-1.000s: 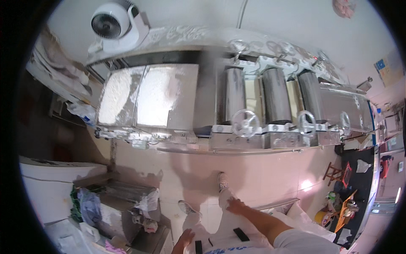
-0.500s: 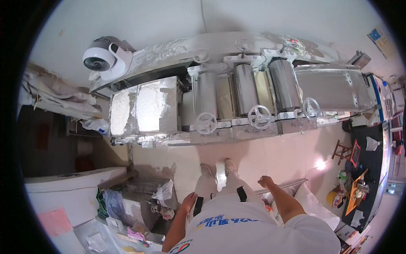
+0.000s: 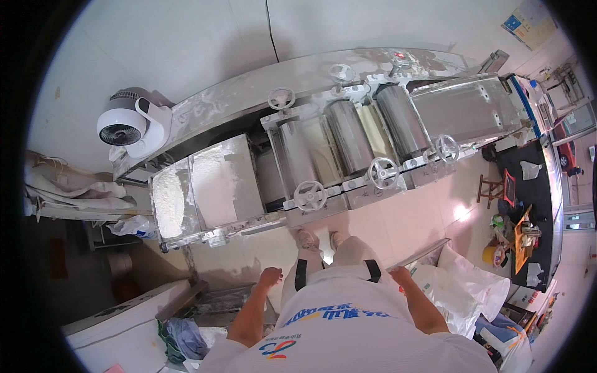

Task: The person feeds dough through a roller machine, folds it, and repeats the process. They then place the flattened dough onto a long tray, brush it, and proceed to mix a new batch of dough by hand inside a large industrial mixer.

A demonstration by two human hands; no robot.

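Note:
Both my arms hang at my sides as I stand before a long roller machine (image 3: 316,203). Beside my left thigh, my left hand (image 3: 271,277) is loosely closed, with nothing seen in it. My right hand (image 3: 400,275) hangs by the right thigh, its fingers curled and no object visible in them. Neither hand touches the machine. Three metal rollers (image 3: 348,137) lie across it, with a handwheel (image 3: 310,196) at the near end of each. Pale sheet material (image 3: 375,132) shows between rollers. White flour-like powder (image 3: 168,202) covers part of the metal trays at the machine's left end.
A white fan (image 3: 121,127) stands on the back ledge at left. White sacks (image 3: 457,286) lie close to my right side. Farther right are a small wooden stool (image 3: 490,190) and a dark counter (image 3: 540,205). A white cabinet (image 3: 124,304) stands at lower left.
My view has turned, so the machine now slants up to the right. My left hand has swung forward; my right hand has drawn back beside the thigh. More of the white sacks shows.

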